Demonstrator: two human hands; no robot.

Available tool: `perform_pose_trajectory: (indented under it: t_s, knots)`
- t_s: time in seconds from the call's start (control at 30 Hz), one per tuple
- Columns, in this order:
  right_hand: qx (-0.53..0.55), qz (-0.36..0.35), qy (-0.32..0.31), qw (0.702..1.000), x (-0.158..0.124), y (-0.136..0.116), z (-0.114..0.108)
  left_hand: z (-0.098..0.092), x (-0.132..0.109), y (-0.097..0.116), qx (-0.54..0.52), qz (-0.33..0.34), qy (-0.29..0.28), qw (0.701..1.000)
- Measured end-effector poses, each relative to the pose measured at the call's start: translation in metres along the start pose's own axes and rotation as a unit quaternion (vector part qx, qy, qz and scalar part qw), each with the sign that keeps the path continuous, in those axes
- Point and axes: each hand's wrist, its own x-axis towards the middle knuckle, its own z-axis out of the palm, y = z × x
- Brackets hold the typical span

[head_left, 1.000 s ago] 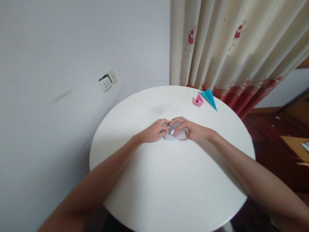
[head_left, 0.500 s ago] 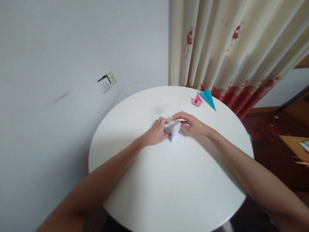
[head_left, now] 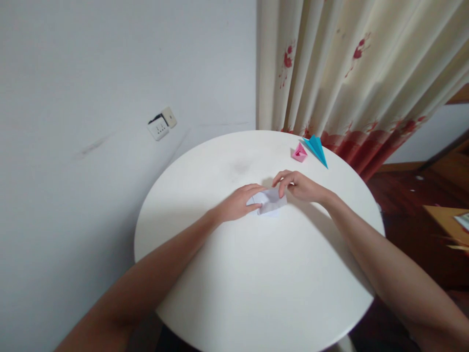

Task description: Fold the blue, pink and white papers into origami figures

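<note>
A small folded white paper (head_left: 269, 202) is held just above the round white table (head_left: 256, 274), near its middle. My left hand (head_left: 237, 202) pinches the paper's left end, fingers closed on it. My right hand (head_left: 297, 185) pinches the paper's right upper edge between thumb and fingertips. The two hands are a short way apart, with the paper stretched between them. Part of the paper is hidden under my fingers.
A pink folded paper figure (head_left: 299, 153) and a blue paper plane (head_left: 317, 149) lie at the table's far right edge, by the flowered curtain (head_left: 348, 73). A wall socket (head_left: 161, 124) is on the wall at the left. A wooden floor shows at the right.
My hands have drawn apart from a tight huddle over the paper. The right hand has moved right and up with its edge, and the paper has opened out wider between them.
</note>
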Motion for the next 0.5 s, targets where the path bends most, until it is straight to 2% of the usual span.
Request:
perform_pose_trajectory:
  t_s: [0.07,0.23,0.4,0.5]
  knots:
    - [0.006,0.019,-0.006,1.0,-0.001,0.003,-0.003,0.0,0.0,0.0,-0.005,0.001,0.005,1.0]
    - [0.004,0.086,0.029,0.996,-0.001,-0.002,-0.003,0.001,-0.001,-0.001,0.005,0.002,0.001,1.0]
    - [0.064,0.098,-0.052,0.992,-0.001,-0.017,0.001,0.0,-0.001,-0.002,0.01,0.005,-0.002,1.0]
    - [0.077,0.108,-0.077,0.988,-0.002,-0.018,0.0,-0.001,-0.002,-0.002,0.012,0.005,-0.002,1.0]
